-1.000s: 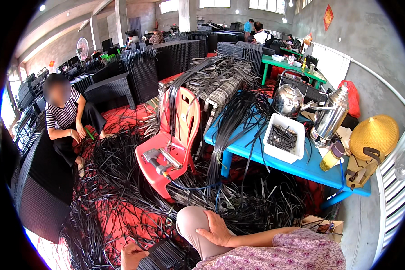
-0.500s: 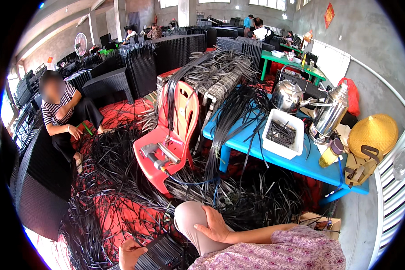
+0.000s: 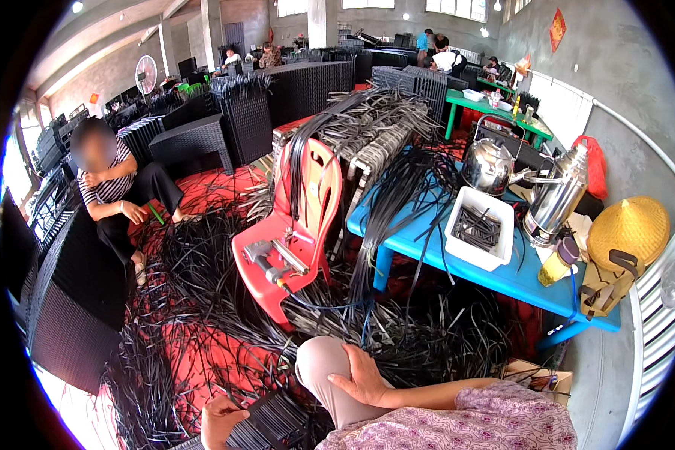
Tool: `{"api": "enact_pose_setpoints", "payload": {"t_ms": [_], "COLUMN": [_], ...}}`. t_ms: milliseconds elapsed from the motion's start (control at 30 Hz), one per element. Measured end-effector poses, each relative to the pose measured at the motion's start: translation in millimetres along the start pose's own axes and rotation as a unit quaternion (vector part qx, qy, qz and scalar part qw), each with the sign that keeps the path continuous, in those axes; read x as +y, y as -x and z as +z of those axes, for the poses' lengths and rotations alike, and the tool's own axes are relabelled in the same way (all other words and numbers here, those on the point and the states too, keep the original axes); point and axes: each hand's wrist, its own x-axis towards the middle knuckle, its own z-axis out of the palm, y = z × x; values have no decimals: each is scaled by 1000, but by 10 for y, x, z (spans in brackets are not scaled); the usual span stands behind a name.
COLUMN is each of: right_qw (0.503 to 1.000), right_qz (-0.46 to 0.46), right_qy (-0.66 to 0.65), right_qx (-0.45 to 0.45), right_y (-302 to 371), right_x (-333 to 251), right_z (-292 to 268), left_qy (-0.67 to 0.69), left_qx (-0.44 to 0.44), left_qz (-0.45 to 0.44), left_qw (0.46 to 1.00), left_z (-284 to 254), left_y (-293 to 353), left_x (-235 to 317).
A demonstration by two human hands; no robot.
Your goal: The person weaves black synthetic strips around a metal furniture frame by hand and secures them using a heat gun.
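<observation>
My right hand lies on my raised knee, fingers stretched over the light trouser leg, holding nothing. At the lower edge my left hand is closed, its fingers curled down beside a black woven panel; what they grip, if anything, is hidden. Loose black plastic strips lie heaped around my legs. Ahead, a pneumatic staple gun rests on the seat of a red plastic chair, out of reach of both hands as they lie.
A blue table at the right bears a white tub, a kettle, a thermos and a straw hat. Strips cover the frame behind the chair. A co-worker sits at left beside black woven furniture.
The whole view has shifted slightly, so things sit a little farther right. Both my hands keep their places on the knee and by the woven panel.
</observation>
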Motion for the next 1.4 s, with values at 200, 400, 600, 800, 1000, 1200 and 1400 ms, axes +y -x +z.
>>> {"api": "enact_pose_setpoints", "payload": {"t_ms": [200, 400, 600, 800, 1000, 1200, 1400], "right_qw": [1000, 1000, 1000, 1000, 1000, 1000, 1000], "right_qz": [3, 3, 1, -1, 13, -4, -7], "right_qy": [6, 4, 19, 9, 7, 5, 12], "right_qx": [-4, -3, 5, 5, 3, 15, 13], "right_y": [47, 42, 58, 62, 79, 71, 57], "right_x": [13, -5, 60, 65, 132, 96, 62], "right_z": [28, 6, 44, 47, 69, 71, 25], "left_qy": [32, 30, -12, -2, 10, 37, 29], "left_qx": [17, 3, 6, -2, -9, -30, -21], "left_qz": [8, -33, 25, 41, -33, 16, 37], "left_qw": [999, 999, 1000, 999, 999, 999, 999], "left_z": [31, 6, 15, 42, 30, 26, 41], "left_y": [75, 52, 98, 134, 185, 154, 137], "left_x": [-93, -170, 42, -463, -21, -217, -222]}}
